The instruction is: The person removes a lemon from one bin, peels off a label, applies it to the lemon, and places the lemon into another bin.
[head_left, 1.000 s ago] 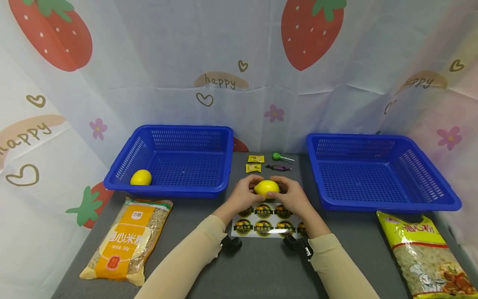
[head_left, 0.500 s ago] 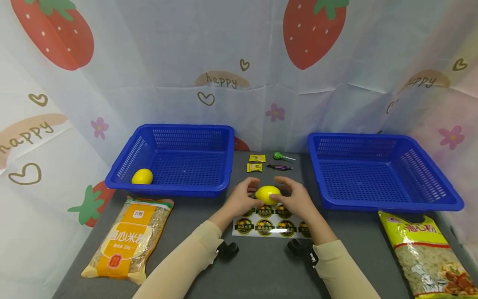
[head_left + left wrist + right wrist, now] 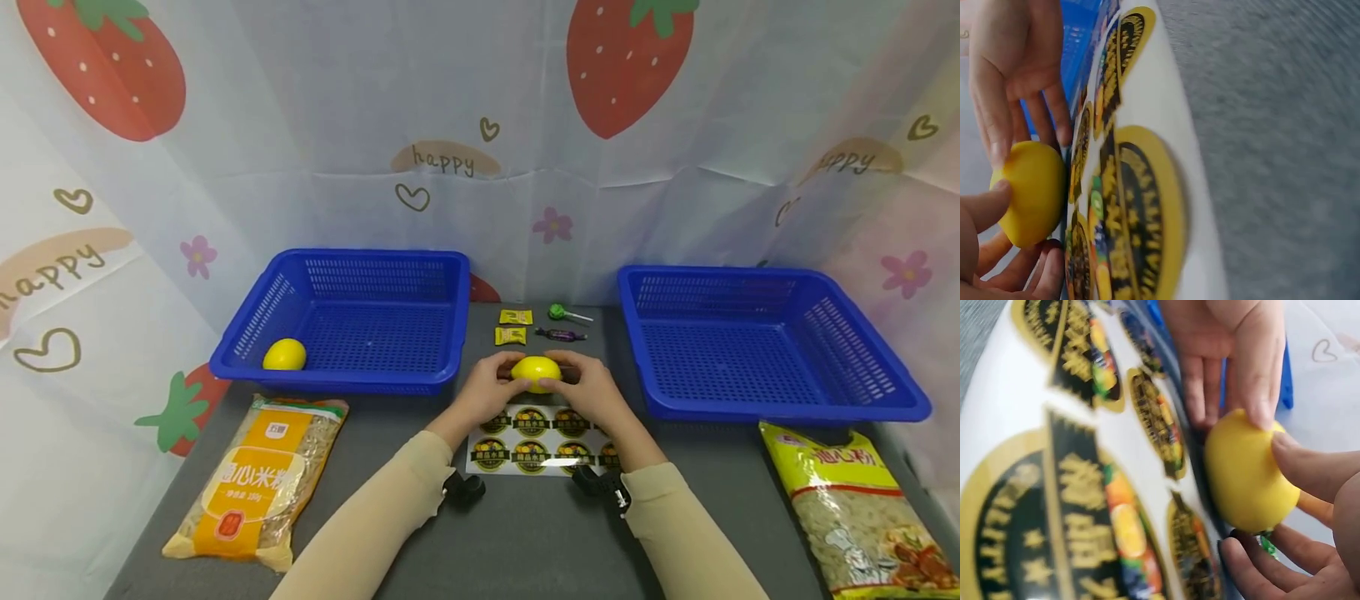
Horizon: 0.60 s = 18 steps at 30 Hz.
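A yellow lemon (image 3: pixel 536 375) lies between my two hands, just beyond a white sheet of round black-and-gold fruit stickers (image 3: pixel 531 457). My left hand (image 3: pixel 487 392) holds it from the left, thumb on the near side and fingers curled behind. From the right, my right hand (image 3: pixel 592 393) grips it in the same way. Both thumbs press the lemon (image 3: pixel 1247 472) in the right wrist view. In the left wrist view the lemon (image 3: pixel 1035 194) is low beside the sheet's far edge, fingertips close to the table.
Behind the hands lie two yellow-wrapped candies (image 3: pixel 512 336), a purple-wrapped candy (image 3: pixel 561 335) and a green lollipop (image 3: pixel 557 312). A left blue basket (image 3: pixel 345 387) holds another lemon (image 3: pixel 284 355); a second blue basket (image 3: pixel 787 412) stands right. Pasta bags (image 3: pixel 243 492) flank the table.
Half a second ago my hands were spread wider and the lemon sat nearer, over the sheet's far edge. Now they have closed around it and it has moved slightly away from me.
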### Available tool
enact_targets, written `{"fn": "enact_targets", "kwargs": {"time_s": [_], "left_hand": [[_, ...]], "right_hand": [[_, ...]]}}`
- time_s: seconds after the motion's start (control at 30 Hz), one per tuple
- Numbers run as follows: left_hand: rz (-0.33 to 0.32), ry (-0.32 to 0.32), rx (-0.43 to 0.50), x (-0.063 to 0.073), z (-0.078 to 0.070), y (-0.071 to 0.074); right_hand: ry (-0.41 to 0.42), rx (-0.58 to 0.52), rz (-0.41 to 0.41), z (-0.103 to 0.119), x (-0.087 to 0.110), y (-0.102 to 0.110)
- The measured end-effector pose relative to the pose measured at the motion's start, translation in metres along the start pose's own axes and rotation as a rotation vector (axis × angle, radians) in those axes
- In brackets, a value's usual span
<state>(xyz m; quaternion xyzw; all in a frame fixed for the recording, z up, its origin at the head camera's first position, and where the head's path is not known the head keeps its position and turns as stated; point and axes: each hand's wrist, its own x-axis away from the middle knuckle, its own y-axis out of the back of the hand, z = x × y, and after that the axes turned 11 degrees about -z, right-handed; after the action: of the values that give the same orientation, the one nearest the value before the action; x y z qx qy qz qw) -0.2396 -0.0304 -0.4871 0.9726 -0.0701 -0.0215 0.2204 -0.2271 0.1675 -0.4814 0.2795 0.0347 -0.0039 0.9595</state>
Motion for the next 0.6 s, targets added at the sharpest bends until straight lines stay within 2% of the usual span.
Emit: {"fn": "enact_targets", "kwargs": {"time_s": [0.27,0.43,0.6], "left_hand": [[0.045,-0.004,0.058,-0.0003,0.0032,0.001],[0.037,-0.014,0.029,-0.0006,0.0028,0.001],[0.017,-0.028,-0.004,-0.0018,0.0028,-0.0007]], "right_hand": [[-0.017,-0.03,0.007,-0.0067,0.0015,0.0],[0.014,-0.017,0.022,-0.0033,0.002,-0.0017],[-0.007,0.002,0.023,-0.001,0.0026,-0.0032]]}}
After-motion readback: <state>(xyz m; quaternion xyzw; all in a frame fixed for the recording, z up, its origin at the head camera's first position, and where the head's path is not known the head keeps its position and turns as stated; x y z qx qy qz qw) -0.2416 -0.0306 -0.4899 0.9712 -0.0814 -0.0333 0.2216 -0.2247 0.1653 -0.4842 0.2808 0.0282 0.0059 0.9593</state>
